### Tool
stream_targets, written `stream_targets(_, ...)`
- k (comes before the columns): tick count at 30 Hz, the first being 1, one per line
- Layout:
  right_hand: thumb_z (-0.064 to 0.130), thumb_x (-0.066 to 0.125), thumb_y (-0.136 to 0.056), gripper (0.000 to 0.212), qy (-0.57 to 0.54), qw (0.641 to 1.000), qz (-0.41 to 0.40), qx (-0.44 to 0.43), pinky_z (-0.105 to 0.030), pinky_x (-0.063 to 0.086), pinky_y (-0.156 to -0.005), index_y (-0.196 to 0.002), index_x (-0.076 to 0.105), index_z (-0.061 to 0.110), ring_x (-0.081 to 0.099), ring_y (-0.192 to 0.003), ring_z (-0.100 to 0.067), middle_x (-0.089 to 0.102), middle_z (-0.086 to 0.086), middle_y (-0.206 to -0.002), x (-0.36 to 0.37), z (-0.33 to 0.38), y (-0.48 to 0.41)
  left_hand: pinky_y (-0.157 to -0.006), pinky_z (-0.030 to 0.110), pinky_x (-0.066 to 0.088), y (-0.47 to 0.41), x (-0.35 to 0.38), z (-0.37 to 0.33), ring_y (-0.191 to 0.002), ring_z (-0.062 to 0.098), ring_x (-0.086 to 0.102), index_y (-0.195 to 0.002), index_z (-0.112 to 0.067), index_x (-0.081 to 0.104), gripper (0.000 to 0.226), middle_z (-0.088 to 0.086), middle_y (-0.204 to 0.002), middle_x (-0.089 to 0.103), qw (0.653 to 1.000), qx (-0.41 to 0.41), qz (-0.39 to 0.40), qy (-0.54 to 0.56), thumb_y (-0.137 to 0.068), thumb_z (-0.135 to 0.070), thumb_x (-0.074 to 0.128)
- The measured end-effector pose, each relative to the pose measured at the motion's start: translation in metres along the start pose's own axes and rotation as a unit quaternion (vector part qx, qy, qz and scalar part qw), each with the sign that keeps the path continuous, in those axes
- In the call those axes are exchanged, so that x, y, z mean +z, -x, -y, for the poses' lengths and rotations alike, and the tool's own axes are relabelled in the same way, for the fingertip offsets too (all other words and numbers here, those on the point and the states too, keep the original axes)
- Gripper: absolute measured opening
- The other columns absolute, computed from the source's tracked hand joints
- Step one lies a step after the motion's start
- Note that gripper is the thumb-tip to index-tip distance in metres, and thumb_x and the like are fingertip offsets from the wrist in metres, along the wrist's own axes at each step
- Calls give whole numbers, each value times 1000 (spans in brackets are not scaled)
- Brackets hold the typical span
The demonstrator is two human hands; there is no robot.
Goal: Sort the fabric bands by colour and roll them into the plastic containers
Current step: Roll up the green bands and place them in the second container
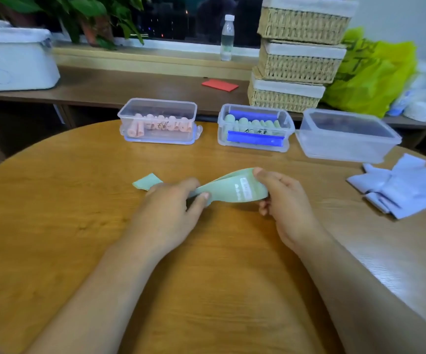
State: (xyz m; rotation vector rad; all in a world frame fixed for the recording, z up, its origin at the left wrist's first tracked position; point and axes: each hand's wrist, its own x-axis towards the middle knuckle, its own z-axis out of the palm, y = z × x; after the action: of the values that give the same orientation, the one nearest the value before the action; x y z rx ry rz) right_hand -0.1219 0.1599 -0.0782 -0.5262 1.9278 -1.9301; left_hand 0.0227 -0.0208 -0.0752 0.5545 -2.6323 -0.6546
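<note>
A pale green fabric band [228, 190] with white print is stretched between both hands above the round wooden table [79, 226]. My left hand [171, 210] pinches its left part, and the band's free end [147, 181] lies flat on the table beyond that hand. My right hand [283, 200] grips the band's looped right end. Behind stand three clear plastic containers: the left container [158, 121] holds several pink rolls, the middle container [255, 129] holds several green rolls, and the right container [344, 136] looks empty.
A pile of light blue bands [400, 187] lies at the table's right edge. On the bench behind are stacked wicker baskets [298, 57], a yellow-green plastic bag [370, 70], a water bottle [227, 38], a red card [219, 85] and a white box [12, 60].
</note>
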Motion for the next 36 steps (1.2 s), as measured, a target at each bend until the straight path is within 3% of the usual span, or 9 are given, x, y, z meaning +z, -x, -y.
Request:
stream_targets(5, 58, 68, -97, 49, 75, 994, -76, 10, -30, 40, -60, -86, 78, 12, 53, -58, -8, 70, -9, -75, -15, 1, -25, -62, 34, 47, 6, -6, -14, -76, 9, 61, -97, -42, 61, 36, -14, -75, 67, 999, -19, 4, -45, -92, -77, 53)
stream_targets(8, 67, 66, -93, 67, 149, 982, -113, -12, -37, 43, -64, -92, 74, 1, 54, -61, -15, 70, -19, -78, -27, -5, -37, -69, 34, 45, 2, -7, -13, -85, 10, 60, -106, -47, 58, 42, -19, -87, 68, 997, -23, 7, -70, -84, -83, 56)
stream_targets(11, 65, 64, -96, 67, 181, 970, -159, -22, -37, 40, -60, -90, 71, -1, 47, -57, -15, 59, -7, -64, -41, -7, -42, -81, 37, 51, 0, -11, -10, -98, 10, 61, -114, -53, 55, 42, -23, -100, 67, 998, -45, 30, -44, -81, -78, 65)
stream_targets(16, 64, 59, -99, 68, 237, 952, -193, -23, -36, 35, -57, -81, 62, -1, 42, -53, -16, 48, 0, -59, -53, -11, -47, -78, 39, 53, 3, -17, -11, -83, 14, 65, -112, -47, 61, 32, -17, -80, 64, 991, -19, -131, 22, -85, -57, 75)
stream_targets(19, 65, 58, -99, 57, 303, 934, -185, -26, -33, 40, -59, -75, 62, 13, 54, -59, -13, 59, 7, -65, -52, -11, -45, -73, 38, 47, -1, -17, -1, -89, 12, 60, -120, -45, 57, 36, -17, -90, 61, 991, -52, -120, -21, -91, -60, 70)
stream_targets(21, 66, 60, -97, 41, 375, 909, -183, -14, -36, 52, -70, -104, 71, 27, 67, -87, -11, 71, 12, -97, -48, -11, -42, -80, 41, 49, -5, -13, 12, -103, 13, 58, -128, -39, 56, 42, -17, -106, 61, 993, -74, -80, -45, -93, -60, 67)
stream_targets(26, 37, 68, -100, 35, 430, 886, -78, -158, -36, 43, -108, -135, 66, 33, 48, -134, -16, 61, 10, -138, -31, -11, -35, -99, 42, 44, -7, -8, 22, -116, 18, 48, -115, -36, 65, 26, -13, -117, 58, 996, -9, -80, -47, -94, -51, 66)
stream_targets(30, 40, 57, -102, 34, 494, 850, 53, -174, -53, 32, -122, -135, 66, 41, 44, -139, -11, 62, 20, -137, -15, -14, -29, -89, 41, 43, -5, 4, 15, -96, 11, 45, -83, -33, 73, 30, -16, -93, 55, 995, 93, -6, -32, -92, -58, 59)
stream_targets(36, 48, 47, -107, 27, 535, 834, -20, -134, -55, 35, -114, -112, 71, 37, 55, -112, -15, 64, 18, -108, -28, -9, -18, -94, 42, 43, -6, 10, 15, -98, 9, 44, -95, -39, 74, 18, -17, -97, 54, 992, 106, 23, -64, -98, -50, 60)
